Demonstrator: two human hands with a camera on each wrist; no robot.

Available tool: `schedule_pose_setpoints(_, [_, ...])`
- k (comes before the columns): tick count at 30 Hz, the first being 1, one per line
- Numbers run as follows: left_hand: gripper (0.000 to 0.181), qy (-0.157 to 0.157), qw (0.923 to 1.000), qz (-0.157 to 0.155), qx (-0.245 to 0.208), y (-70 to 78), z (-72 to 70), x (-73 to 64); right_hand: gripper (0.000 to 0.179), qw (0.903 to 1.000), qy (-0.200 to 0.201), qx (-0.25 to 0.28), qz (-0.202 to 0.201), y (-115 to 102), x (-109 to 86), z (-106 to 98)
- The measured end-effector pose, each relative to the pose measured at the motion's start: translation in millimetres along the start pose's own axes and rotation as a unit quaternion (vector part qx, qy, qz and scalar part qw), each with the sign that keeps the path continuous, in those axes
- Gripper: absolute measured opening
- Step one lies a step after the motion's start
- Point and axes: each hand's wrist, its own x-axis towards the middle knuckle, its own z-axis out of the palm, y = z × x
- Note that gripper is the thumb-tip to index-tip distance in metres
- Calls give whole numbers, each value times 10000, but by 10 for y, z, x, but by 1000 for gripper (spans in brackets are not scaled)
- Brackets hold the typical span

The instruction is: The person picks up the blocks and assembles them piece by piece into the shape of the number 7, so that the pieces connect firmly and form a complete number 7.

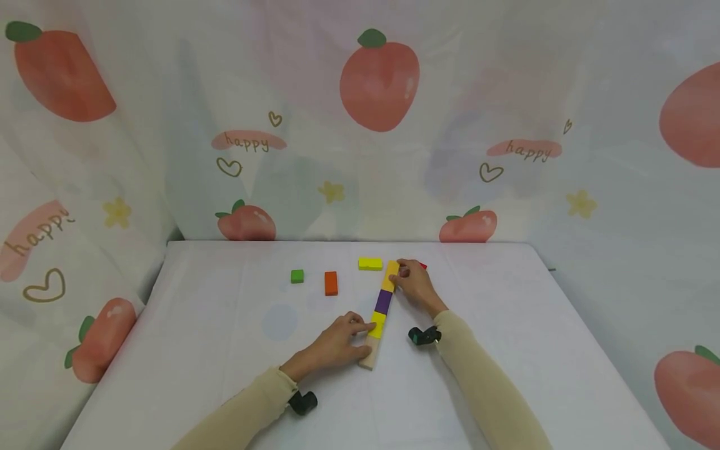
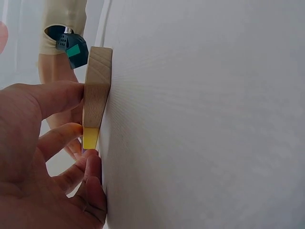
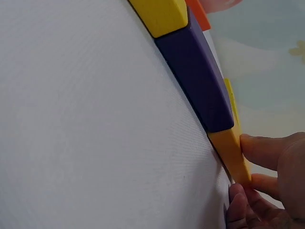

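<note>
The word "happy" is showing in brown script on pink smears across the backdrop (image 1: 315, 69), repeating on the side panel amid printed strawberries and hearts. Below, on the white cloth (image 1: 197, 350), four blocks are lying end to end in a slanting row: wood block (image 2: 97, 95), yellow block (image 1: 379, 329), purple block (image 3: 200, 81) and orange block (image 3: 231, 152). The wood block is showing pale, unpainted grain; the others are wearing smooth solid colour with softened edges. The left hand (image 1: 337, 337) is spreading thumb and index finger apart, the thumb touching the wood block, the index finger the yellow block. The right hand (image 1: 416, 284) is holding the orange block at the row's far end with bent thumb and index finger. Nearby, a green block (image 1: 297, 276), a red-orange block (image 1: 330, 283) and a loose yellow block (image 1: 370, 264) are resting separately; a red block (image 1: 423, 267) is peeking out behind the right hand.
</note>
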Motion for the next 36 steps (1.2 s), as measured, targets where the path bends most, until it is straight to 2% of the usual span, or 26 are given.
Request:
schedule_pose_setpoints(3, [52, 5, 10000, 8, 21, 5, 0, -11, 55, 9998, -24, -169, -78, 0, 6, -2])
schedule_pose_setpoints(17, [52, -2, 10000, -3, 5, 5, -8, -21, 56, 9994, -192, -289, -52, -8, 25, -22])
schedule_pose_setpoints(24, [52, -17, 9998, -27, 203, 24, 7, -24, 56, 9989, -218, -418, -28, -7, -10, -26])
schedule_pose_setpoints(36, [55, -14, 9989, 1, 461, 57, 12, -85, 57, 9989, -309, -304, 180, -30, -92, -13])
